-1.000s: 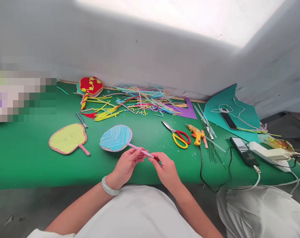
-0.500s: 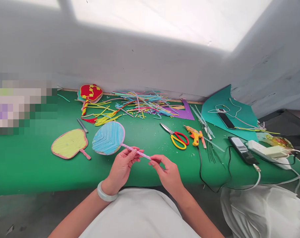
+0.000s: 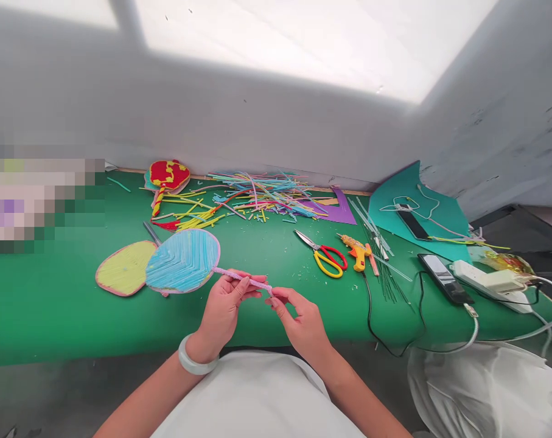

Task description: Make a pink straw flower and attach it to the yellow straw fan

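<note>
A round blue fan (image 3: 184,260) with a pink edge and a pink fuzzy handle is held above the table. My left hand (image 3: 225,307) is closed around the middle of that handle, thumb on top. At the handle's free end, my right hand (image 3: 298,316) pinches the tip between thumb and fingers. Partly behind the blue fan lies a yellow fan (image 3: 123,269) with a pink edge; its handle is mostly hidden. A red fan (image 3: 168,175) with yellow patches and a twisted red-and-yellow handle rests at the back left.
Loose pipe cleaners (image 3: 257,194) are heaped along the wall. Right of centre lie scissors (image 3: 324,252), a yellow glue gun (image 3: 358,252) with a trailing cord and thin wires (image 3: 385,274). Farther right are a phone (image 3: 444,278), a power strip (image 3: 490,286) and a teal sheet (image 3: 385,213).
The blue fan has shifted left and turned more toward me, now covering part of the yellow fan. Both hands keep their hold on the handle.
</note>
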Tool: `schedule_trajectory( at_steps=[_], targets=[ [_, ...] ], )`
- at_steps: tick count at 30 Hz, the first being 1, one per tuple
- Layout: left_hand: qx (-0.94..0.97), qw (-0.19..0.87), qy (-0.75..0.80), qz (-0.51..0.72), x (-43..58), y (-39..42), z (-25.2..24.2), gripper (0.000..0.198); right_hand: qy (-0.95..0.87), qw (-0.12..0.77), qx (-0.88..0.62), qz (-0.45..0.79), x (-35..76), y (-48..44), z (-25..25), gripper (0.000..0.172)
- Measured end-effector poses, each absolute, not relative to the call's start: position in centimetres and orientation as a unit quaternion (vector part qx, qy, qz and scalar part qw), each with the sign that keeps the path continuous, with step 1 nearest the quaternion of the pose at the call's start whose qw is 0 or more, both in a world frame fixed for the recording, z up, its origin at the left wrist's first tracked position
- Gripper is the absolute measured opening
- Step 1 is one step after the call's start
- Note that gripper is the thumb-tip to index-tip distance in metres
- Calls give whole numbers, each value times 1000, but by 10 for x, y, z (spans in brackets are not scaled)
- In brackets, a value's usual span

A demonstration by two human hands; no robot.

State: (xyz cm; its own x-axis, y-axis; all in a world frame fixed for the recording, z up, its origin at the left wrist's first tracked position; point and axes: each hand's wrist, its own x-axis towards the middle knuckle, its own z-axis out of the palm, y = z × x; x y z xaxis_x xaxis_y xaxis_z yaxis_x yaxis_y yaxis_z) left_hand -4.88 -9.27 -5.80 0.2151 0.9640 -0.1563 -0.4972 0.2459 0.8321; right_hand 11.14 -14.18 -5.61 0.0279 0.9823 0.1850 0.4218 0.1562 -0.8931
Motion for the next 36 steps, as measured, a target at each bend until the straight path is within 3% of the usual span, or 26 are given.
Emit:
schedule_trajectory(
  at_steps=[15, 22, 36],
  targets=[
    [330, 685, 354, 545, -50, -95, -57, 34, -575, 430, -573, 395, 124, -137, -57, 39],
    [327, 661, 359, 572, -49, -91, -62, 30, -619, 392, -585, 348, 120, -139, -60, 26],
    [415, 559, 381, 608, -43, -96, -82, 27, -653, 358, -577, 335, 110, -145, -52, 24]
  ],
)
